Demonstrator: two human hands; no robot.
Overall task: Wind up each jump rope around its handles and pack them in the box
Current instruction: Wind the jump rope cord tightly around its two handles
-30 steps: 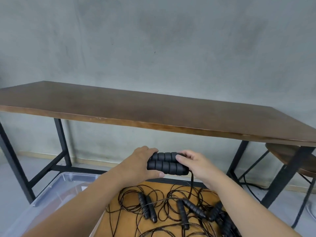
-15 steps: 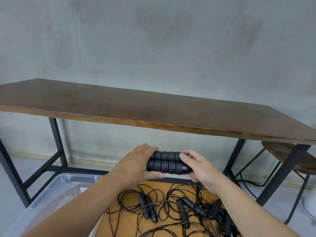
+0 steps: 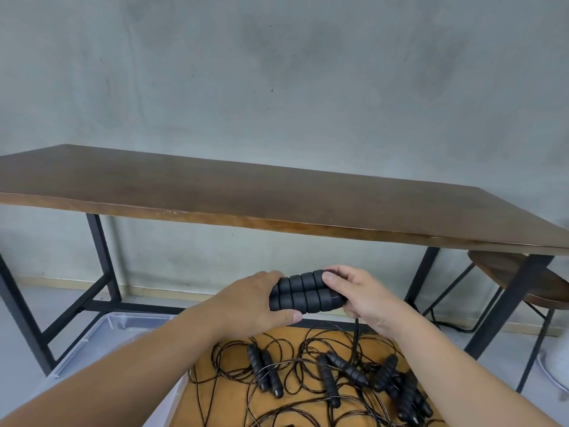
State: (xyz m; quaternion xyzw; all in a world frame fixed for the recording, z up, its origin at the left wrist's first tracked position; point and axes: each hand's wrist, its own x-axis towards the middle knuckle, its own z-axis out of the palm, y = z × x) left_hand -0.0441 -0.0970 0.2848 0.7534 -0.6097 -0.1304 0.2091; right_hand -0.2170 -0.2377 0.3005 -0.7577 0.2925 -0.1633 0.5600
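Observation:
Two black ribbed foam jump rope handles (image 3: 303, 292) lie side by side, held level in front of me. My left hand (image 3: 251, 302) grips their left end, thumb underneath. My right hand (image 3: 358, 295) grips their right end, thumb on top. A thin black cord (image 3: 356, 337) hangs from the right end down to a tangle of several other black jump ropes (image 3: 335, 377) on an orange-brown wooden surface (image 3: 231, 392) below. A clear plastic box (image 3: 101, 337) stands at the lower left, partly hidden by my left forearm.
A long dark wooden table (image 3: 246, 195) on black metal legs spans the view just beyond my hands, against a grey concrete wall. A round wooden stool (image 3: 523, 278) stands at the right. A white object (image 3: 557, 365) sits at the far right edge.
Both hands keep hold of the paired handles. My right hand has shifted its grip on the right end. The view has tilted slightly.

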